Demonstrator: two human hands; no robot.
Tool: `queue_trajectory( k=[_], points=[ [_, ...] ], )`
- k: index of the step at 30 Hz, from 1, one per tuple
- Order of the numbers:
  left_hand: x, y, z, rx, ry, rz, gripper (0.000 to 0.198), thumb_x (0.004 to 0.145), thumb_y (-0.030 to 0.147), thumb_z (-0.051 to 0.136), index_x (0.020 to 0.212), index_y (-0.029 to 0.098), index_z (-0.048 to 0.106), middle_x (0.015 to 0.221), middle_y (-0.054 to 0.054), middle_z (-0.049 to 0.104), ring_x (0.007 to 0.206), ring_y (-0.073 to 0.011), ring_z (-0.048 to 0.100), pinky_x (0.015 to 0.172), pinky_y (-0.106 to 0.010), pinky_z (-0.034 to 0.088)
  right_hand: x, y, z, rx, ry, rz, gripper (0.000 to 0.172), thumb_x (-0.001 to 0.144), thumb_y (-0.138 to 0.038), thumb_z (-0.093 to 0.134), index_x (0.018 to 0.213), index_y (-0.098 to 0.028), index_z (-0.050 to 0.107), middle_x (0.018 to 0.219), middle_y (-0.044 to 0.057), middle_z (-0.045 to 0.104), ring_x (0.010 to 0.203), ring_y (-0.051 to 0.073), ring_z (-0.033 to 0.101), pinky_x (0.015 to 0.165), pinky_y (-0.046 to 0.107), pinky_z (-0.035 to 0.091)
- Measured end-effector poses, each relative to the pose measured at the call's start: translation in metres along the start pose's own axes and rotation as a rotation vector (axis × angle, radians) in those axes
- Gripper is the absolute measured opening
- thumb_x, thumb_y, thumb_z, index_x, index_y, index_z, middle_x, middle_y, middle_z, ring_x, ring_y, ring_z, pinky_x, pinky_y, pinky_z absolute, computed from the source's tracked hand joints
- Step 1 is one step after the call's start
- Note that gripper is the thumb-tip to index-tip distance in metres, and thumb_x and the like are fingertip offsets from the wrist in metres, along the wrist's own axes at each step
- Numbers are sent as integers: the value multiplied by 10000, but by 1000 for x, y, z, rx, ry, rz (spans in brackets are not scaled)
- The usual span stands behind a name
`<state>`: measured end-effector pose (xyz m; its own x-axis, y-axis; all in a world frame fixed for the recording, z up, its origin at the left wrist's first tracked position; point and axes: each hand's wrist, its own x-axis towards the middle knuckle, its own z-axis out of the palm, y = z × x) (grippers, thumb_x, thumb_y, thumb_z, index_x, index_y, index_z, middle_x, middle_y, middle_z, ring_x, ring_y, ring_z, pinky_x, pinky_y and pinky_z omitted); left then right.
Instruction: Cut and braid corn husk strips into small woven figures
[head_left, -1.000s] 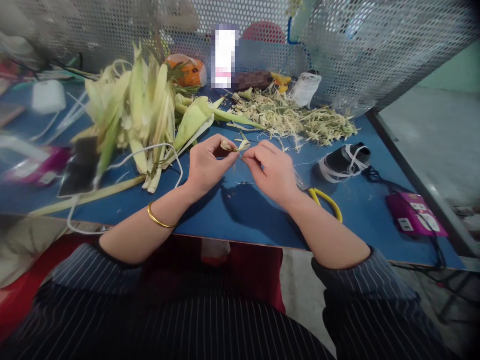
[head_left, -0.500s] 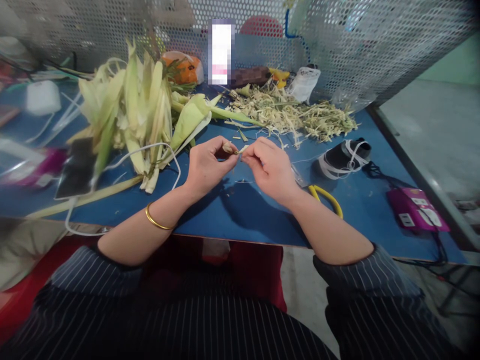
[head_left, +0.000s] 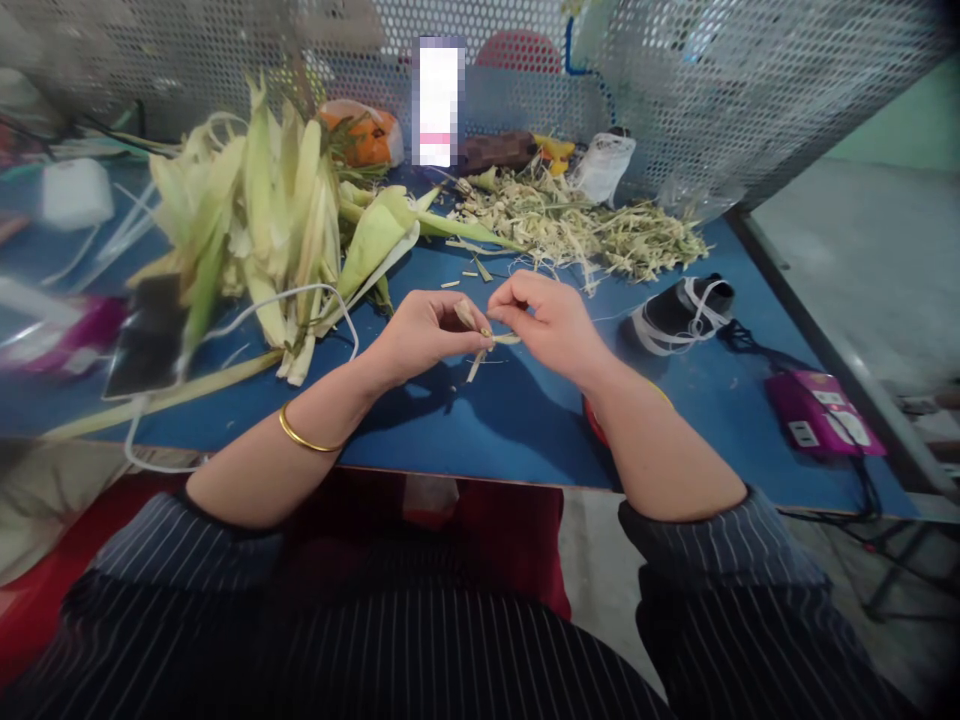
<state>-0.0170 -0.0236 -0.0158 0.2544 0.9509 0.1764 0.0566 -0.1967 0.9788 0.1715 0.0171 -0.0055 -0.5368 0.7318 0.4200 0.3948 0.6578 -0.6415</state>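
Note:
Over the blue table (head_left: 420,440), my left hand (head_left: 416,335) pinches a small piece of dried husk (head_left: 466,314) between thumb and fingertips. Pale narrow strips (head_left: 475,367) stick out from it, one down and one towards my right hand (head_left: 546,318). That hand is closed in a pinch just right of the husk piece; what its fingertips hold is too small to make out. A thin white thread runs from behind it towards a dark spool (head_left: 679,312) wound with white thread. My right forearm mostly hides a tool with a red and yellow handle (head_left: 595,420).
A large bunch of corn husks (head_left: 259,220) lies at the left, beside a black phone (head_left: 146,335) with a white cable. Shredded husk (head_left: 570,220) is heaped at the back right. A purple power strip (head_left: 823,415) sits near the right edge. A perforated metal screen (head_left: 675,90) stands behind.
Both hands have come slightly nearer to me, and the fingertips have moved a little apart. The husk piece and its strips now show more. My right forearm covers more of the yellow-handled tool.

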Motion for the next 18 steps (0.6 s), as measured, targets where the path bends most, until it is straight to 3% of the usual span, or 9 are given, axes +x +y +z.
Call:
queue_trajectory(
  k=[4,8,13,18],
  points=[
    [0,-2,1,-131,64,-1,211,655,278,846,722,148,695,730,-37,718,670,-145,675,688,-308,562,3,4,5,273,-48,215,108,812,-247,621,722,-187,622,664,-14,581,617,118,474,623,291,373],
    [4,-8,1,-99,239,72,244,654,325,848,725,168,676,743,-26,716,682,-150,678,697,-324,575,1,4,13,398,-1,318,115,817,-251,617,721,-189,602,613,-33,548,558,103,463,594,282,375],
    [6,-10,1,72,413,145,217,684,309,813,732,166,658,727,-16,697,672,-134,647,660,-283,546,-2,2,17,191,64,239,180,859,-270,620,706,-202,553,613,-29,540,582,120,484,603,286,377],
    [4,-9,2,307,501,229,103,740,243,737,740,176,659,727,-2,694,665,-122,621,680,-264,521,-9,-7,18,-114,125,-6,117,903,-207,562,788,-206,587,772,15,588,733,154,535,692,296,400]
  ],
)
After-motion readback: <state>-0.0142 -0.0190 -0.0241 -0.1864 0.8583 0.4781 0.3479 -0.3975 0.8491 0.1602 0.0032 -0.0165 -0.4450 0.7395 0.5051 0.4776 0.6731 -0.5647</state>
